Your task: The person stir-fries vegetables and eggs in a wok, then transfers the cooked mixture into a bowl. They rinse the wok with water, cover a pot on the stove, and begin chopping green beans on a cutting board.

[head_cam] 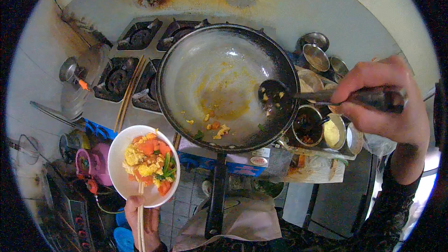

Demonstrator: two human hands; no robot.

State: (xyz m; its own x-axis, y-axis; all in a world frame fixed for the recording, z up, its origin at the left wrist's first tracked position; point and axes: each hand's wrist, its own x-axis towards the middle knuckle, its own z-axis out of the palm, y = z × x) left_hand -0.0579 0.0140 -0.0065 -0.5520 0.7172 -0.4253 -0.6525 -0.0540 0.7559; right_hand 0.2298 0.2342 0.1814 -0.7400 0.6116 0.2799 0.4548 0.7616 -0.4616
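My left hand [145,217] holds a white bowl [117,168] by its lower rim, with a pair of light chopsticks [141,213] held against it, their tips in the food. Scrambled egg, tomato pieces and green leaves [148,159] fill part of the bowl. My right hand [381,101] grips the handle of a dark metal ladle [274,92], whose round bowl, with bits of food on it, is over the right side of a large wok [224,77]. Yellowish residue and a few scraps of egg and tomato [218,127] lie in the wok. Its black handle [217,196] points towards me.
Behind and left of the wok are gas burners [117,78], with long wooden chopsticks [129,92] lying on the stove. Seasoning containers [308,126] stand at the right, near metal bowls [316,57]. At the lower left are a pink gas cylinder [99,162] and a blue stool or lid [124,239].
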